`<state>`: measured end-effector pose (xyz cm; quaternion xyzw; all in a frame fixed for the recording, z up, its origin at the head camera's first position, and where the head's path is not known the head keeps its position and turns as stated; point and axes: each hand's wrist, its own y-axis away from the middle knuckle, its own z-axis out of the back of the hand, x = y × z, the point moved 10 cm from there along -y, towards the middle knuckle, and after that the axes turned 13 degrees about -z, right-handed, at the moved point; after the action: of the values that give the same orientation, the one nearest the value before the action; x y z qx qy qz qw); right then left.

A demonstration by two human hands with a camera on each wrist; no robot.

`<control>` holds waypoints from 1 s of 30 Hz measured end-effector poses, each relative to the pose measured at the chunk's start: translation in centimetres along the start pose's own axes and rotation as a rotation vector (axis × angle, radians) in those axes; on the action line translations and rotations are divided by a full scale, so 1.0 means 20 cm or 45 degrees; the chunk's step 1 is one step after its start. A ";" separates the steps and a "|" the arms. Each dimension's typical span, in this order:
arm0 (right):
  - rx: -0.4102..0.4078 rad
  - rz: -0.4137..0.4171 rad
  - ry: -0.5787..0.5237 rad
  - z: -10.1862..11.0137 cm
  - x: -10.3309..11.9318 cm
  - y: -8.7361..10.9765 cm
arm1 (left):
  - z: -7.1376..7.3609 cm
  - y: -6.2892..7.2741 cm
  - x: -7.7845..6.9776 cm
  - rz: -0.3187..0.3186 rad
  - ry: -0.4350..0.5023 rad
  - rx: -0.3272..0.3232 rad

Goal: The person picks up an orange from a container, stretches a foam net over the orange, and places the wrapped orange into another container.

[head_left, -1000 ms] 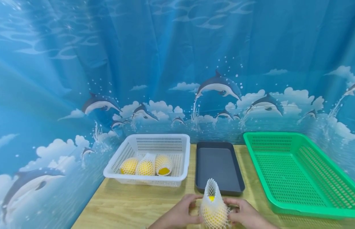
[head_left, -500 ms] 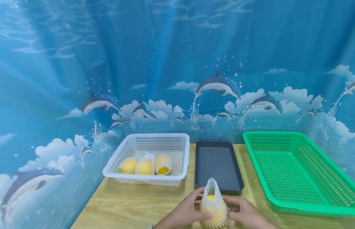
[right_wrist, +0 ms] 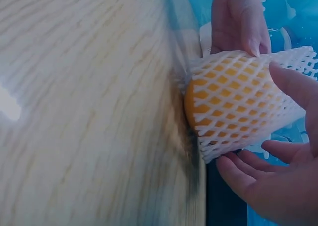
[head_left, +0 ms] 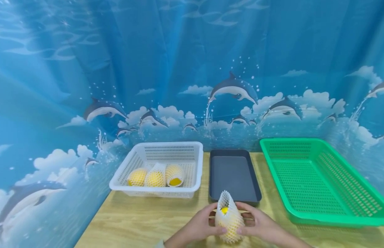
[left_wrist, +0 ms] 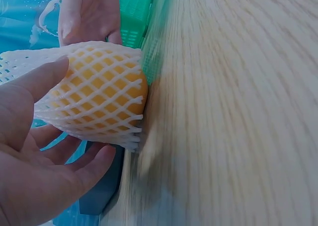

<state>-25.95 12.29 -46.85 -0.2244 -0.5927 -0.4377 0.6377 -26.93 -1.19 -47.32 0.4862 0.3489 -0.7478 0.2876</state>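
A yellow-orange fruit (head_left: 231,229) in a white foam net sleeve (left_wrist: 102,84) stands at the near side of the table, between both hands. The sleeve's top gapes and shows a patch of yellow. My left hand (head_left: 199,222) holds it from the left, thumb on the near side and fingers curving behind. From the right, my right hand (head_left: 258,222) holds it the same way. In the right wrist view the fruit's bare end (right_wrist: 191,104) peeks from the sleeve close to the wood. Parts of the fingers are hidden behind the fruit.
Just beyond the hands lies a dark grey tray (head_left: 233,175). A white basket (head_left: 157,193) at the left holds three yellow fruits (head_left: 156,178) in similar nets. To the right stands a green basket (head_left: 303,179). A blue dolphin-print curtain (head_left: 192,69) hangs behind the wooden table (head_left: 133,220).
Both hands have closed in on the netted fruit, their thumbs now on its near side. The fruit has shifted slightly up and left in the head view, which itself has tilted a little.
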 end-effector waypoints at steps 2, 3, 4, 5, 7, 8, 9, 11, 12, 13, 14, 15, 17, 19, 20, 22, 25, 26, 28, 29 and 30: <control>-0.025 0.012 0.022 0.00 0.00 -0.01 | 0.00 0.00 -0.01 -0.001 -0.022 0.000; -0.038 0.007 0.033 0.01 0.00 -0.01 | 0.00 0.00 0.00 0.005 -0.030 0.000; -0.048 0.007 0.041 0.01 0.00 -0.02 | 0.01 0.00 0.00 0.008 -0.040 0.002; -0.057 0.005 0.045 0.01 -0.01 -0.02 | 0.01 0.00 0.00 0.013 -0.045 0.001; -0.084 0.009 0.064 0.02 -0.01 -0.02 | 0.01 -0.01 0.01 0.027 -0.037 0.004; -0.091 0.006 0.059 0.02 -0.01 -0.02 | 0.01 -0.01 0.01 0.029 -0.030 0.009; -0.098 0.004 0.056 0.02 -0.01 -0.02 | 0.01 -0.02 0.01 0.031 -0.024 0.012; -0.108 0.006 0.044 0.03 -0.01 -0.03 | 0.01 -0.02 0.02 0.026 -0.014 0.022; -0.102 -0.011 0.025 0.03 -0.02 -0.03 | 0.01 -0.02 0.02 0.020 -0.007 0.033; -0.092 -0.022 0.005 0.02 -0.03 -0.03 | 0.00 -0.02 0.02 0.021 0.001 0.042; -0.077 -0.030 -0.014 0.02 -0.03 -0.03 | 0.00 -0.02 0.02 0.021 0.003 0.054; -0.059 -0.037 -0.029 0.01 -0.04 -0.04 | 0.00 -0.01 0.02 0.025 0.011 0.066; -0.028 -0.053 -0.055 -0.02 -0.05 -0.04 | -0.01 0.00 0.03 0.036 0.031 0.088; -0.005 -0.057 -0.073 -0.03 -0.06 -0.05 | -0.02 0.01 0.04 0.050 0.053 0.098; 0.002 -0.054 -0.077 -0.04 -0.06 -0.05 | -0.02 0.01 0.04 0.048 0.054 0.102; -0.007 -0.057 -0.077 -0.04 -0.06 -0.06 | -0.03 0.01 0.04 0.038 0.052 0.104; -0.015 -0.063 -0.078 -0.04 -0.07 -0.06 | -0.03 0.02 0.03 0.018 0.048 0.108; -0.020 -0.066 -0.078 -0.04 -0.07 -0.06 | -0.03 0.02 0.03 0.012 0.050 0.110; -0.029 -0.070 -0.070 -0.04 -0.07 -0.06 | -0.04 0.02 0.02 -0.014 0.052 0.118; -0.032 -0.066 -0.070 -0.04 -0.06 -0.06 | -0.04 0.01 0.02 -0.029 0.055 0.120; -0.038 -0.066 -0.069 -0.03 -0.06 -0.05 | -0.04 0.01 0.01 -0.051 0.051 0.123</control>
<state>-26.36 11.56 -48.43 -0.2300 -0.6090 -0.4566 0.6064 -26.37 -0.74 -47.74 0.5073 0.3277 -0.7595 0.2418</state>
